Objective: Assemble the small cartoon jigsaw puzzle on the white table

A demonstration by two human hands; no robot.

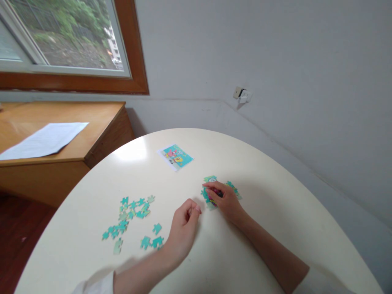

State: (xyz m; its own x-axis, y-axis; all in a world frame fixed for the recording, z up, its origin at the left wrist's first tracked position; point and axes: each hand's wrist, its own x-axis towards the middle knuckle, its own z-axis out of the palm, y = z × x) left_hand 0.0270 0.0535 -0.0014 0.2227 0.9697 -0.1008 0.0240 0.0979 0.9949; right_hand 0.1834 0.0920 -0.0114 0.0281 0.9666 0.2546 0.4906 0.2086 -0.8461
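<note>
My right hand (226, 201) lies over a partly joined jigsaw puzzle (211, 206), its thumb and index finger stretched out and slightly apart on the pieces. Purple and dark printing shows between those fingers; the palm hides part of the puzzle. Just right of the hand is another joined section (233, 188), in green and yellow. To the left, my left hand (185, 222) is curled closed above the table, thumb against the index finger. Whatever it may hold is hidden. Loose teal jigsaw pieces (157, 242) lie near the left wrist.
Several more loose pieces (123, 226) are spread across the left of the round white table (263, 249). A printed cartoon picture (179, 157) lies toward the far edge. Beyond stand a wooden desk (101, 141) with white paper (45, 141) and a wall socket (237, 92).
</note>
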